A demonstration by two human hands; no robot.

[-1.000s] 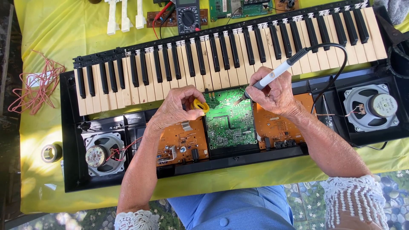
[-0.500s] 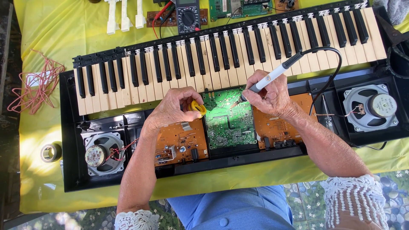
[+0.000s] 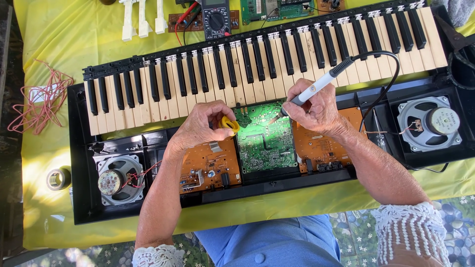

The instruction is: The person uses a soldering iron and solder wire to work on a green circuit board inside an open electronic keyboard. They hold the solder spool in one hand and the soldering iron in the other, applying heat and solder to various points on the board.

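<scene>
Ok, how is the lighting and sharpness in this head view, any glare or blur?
Head view: hard sunlight, sharp throughout; the green circuit board glows brightly under the soldering iron; left edge of the yellow cloth lies in dappled shade; no motion blur on either hand.

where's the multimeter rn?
Head view, top centre: the dark multimeter lies on the yellow cloth behind the keyboard's keys, beside a brown circuit board.

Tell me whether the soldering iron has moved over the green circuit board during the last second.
No. The soldering iron keeps its tip at the same upper-right spot on the green circuit board, held by the right hand.
</scene>
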